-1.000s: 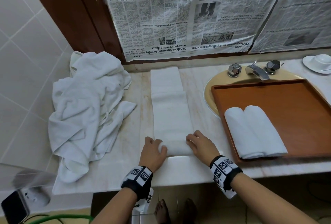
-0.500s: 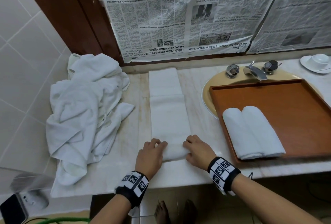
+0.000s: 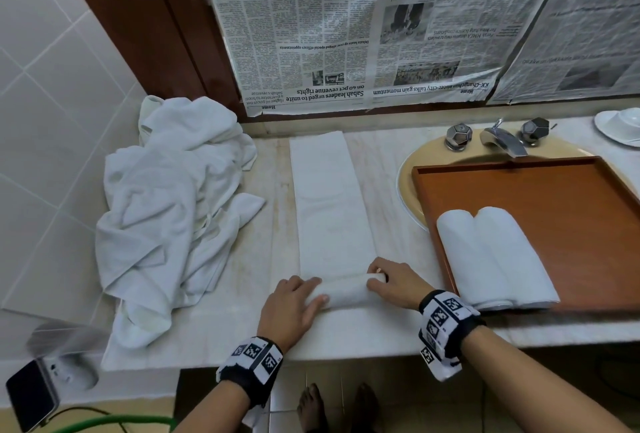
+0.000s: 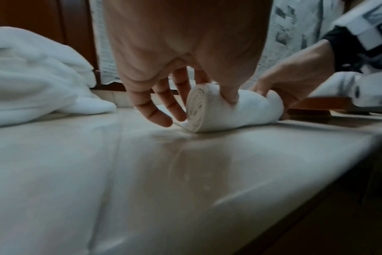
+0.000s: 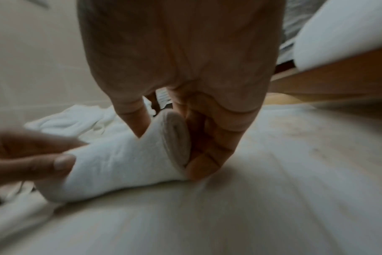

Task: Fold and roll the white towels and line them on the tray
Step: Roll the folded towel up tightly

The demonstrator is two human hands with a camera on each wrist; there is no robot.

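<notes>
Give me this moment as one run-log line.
step: rolling folded towel on countertop | left hand, right hand: gripping roll ends | tray: two rolled towels | unfolded pile: left

Towel heap (image 3: 166, 224) left; folded strip (image 3: 332, 204) on counter (image 3: 388, 190) centre; two rolls (image 3: 495, 259) in tray (image 3: 554, 197) right, over sink (image 3: 408, 173).

The pale marble desk (image 3: 242, 294) carries a folded white towel (image 3: 329, 197), a long strip whose near end is rolled up between the hands. A heap of loose towels (image 3: 166, 218) lies left of the left hand (image 3: 291, 308). Right of the right hand (image 3: 394, 283), a wooden tray (image 3: 554, 197) rests partly over the sink (image 3: 408, 183). A saucer (image 3: 613, 127) sits far right.
</notes>
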